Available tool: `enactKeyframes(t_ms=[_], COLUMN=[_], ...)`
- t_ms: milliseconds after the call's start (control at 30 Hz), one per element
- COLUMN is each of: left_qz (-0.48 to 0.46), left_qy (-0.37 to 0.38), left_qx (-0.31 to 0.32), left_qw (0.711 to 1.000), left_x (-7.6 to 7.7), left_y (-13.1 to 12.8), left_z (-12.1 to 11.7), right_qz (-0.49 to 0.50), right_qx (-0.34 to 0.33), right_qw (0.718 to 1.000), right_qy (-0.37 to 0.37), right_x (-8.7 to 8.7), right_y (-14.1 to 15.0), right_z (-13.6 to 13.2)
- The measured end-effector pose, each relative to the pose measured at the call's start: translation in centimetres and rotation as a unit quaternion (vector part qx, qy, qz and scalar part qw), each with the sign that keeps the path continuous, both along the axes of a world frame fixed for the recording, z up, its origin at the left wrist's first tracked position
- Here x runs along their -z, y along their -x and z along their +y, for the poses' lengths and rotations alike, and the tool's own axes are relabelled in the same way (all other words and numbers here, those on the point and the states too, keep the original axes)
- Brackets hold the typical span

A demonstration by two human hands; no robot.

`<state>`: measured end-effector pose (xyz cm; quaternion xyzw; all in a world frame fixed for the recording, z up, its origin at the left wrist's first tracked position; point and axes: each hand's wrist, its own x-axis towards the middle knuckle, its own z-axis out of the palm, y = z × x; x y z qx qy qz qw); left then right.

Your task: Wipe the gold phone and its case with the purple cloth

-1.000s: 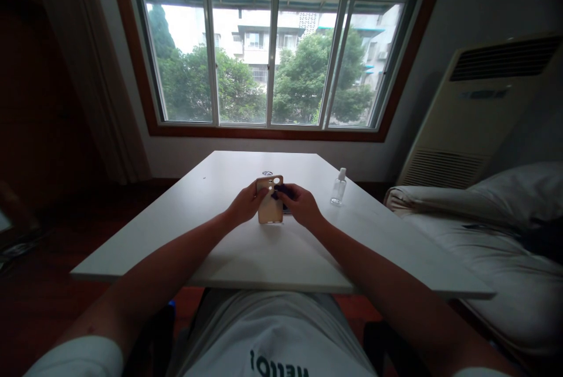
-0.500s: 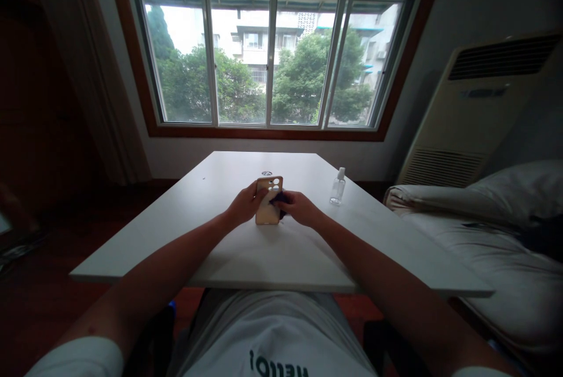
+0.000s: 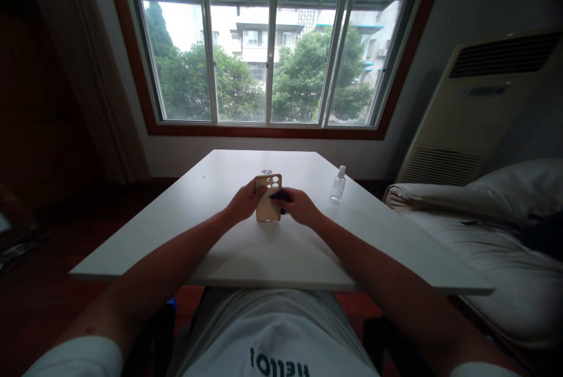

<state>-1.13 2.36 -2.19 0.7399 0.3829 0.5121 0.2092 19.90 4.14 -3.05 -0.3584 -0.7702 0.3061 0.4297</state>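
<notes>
My left hand (image 3: 244,201) grips a yellowish, see-through phone case (image 3: 268,211) by its left side, thumb across the inner face. The case is held upright above the table, its camera holes at the top. My right hand (image 3: 299,206) is closed on a dark cloth (image 3: 280,196) and presses it against the case's right side. Part of the cloth is hidden behind the fingers and the case.
A clear spray bottle (image 3: 338,186) stands on the white table (image 3: 264,260), right of my hands. Behind the case lies a small dark ring-like item (image 3: 267,172). A pale sofa (image 3: 475,236) is at the right, a window (image 3: 272,54) ahead.
The phone case has tilted slightly and shifted a little. The dark cloth in my right hand has moved slightly on the case; the bottle stays put.
</notes>
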Motion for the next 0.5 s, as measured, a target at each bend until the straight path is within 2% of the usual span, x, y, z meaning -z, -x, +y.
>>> enactKeyframes(t_ms=[133,200,267,367,500], left_qz=[0.016,0.026,0.036,0.045,0.028], left_qy=[-0.002,-0.007,-0.01,-0.015,-0.015], left_qx=[0.01,0.009,0.001,-0.007,-0.008], left_qw=[1.0,1.0,0.999,0.999,0.999], left_x=[-0.1,-0.2,-0.2,-0.1,0.0], left_y=[-0.1,-0.1,-0.1,0.0,0.0], left_z=[-0.2,-0.2,-0.2,-0.1,0.1], right_qz=[0.068,0.074,0.066,0.011,-0.122], right_qx=[0.037,0.025,-0.011,-0.056,-0.047], right_qw=[0.997,0.997,0.998,0.996,0.989], right_qy=[-0.02,-0.02,0.014,0.074,0.067], right_x=[-0.8,-0.7,-0.2,0.8,1.5], right_y=[0.2,0.2,0.1,-0.2,-0.4], right_z=[-0.4,-0.3,0.2,0.9,1.1])
